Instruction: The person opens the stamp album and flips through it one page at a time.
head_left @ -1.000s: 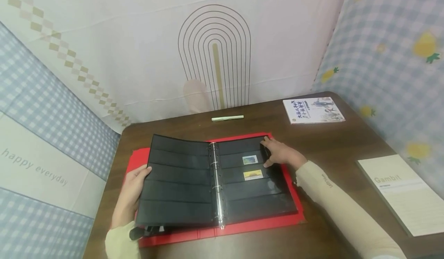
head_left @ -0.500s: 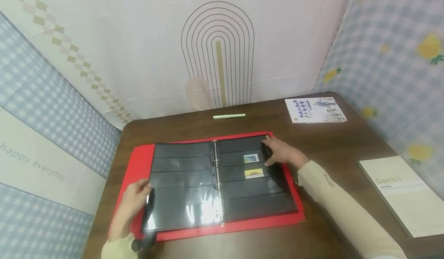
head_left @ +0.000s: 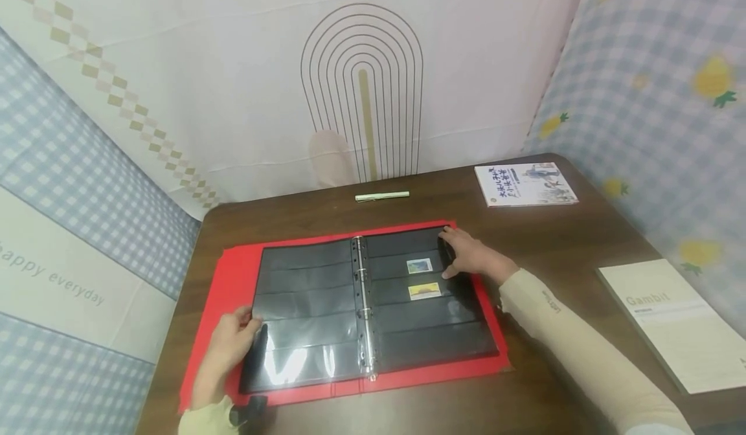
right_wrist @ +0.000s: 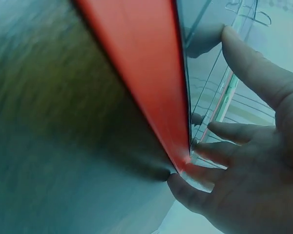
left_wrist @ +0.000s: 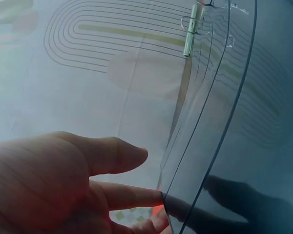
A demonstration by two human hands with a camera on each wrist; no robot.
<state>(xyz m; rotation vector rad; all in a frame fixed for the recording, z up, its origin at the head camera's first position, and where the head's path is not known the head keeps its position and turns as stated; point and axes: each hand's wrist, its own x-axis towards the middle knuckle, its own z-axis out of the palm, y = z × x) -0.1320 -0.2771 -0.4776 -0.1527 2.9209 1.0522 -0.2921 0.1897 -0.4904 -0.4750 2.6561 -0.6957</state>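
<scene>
A red ring binder (head_left: 230, 279) lies spread on the brown table, its black pocket pages parted by metal rings (head_left: 366, 312). Along the left page (head_left: 309, 292), my left hand (head_left: 230, 339) is at the outer edge. The left wrist view shows that thumb (left_wrist: 122, 155) straight and apart from the sheet, the fingers right at its edge. Two stamps, one blue-green (head_left: 419, 266) and one yellow (head_left: 424, 291), sit in pockets of the right page (head_left: 431, 347). My right hand (head_left: 471, 254) rests with spread fingers on that page's upper outer edge; the right wrist view shows fingertips by the red cover (right_wrist: 146, 73).
A pale green pen (head_left: 382, 196) lies behind the binder. A white illustrated book (head_left: 527, 184) is at the back right, and a cream "Gambit" notebook (head_left: 676, 325) at the right edge. Patterned cloth (head_left: 245, 98) hangs close behind the table and on both sides.
The raised left page has come down flat onto the binder's left side. My left hand has lowered with it, and its thumb has parted from the page. The right hand stays put.
</scene>
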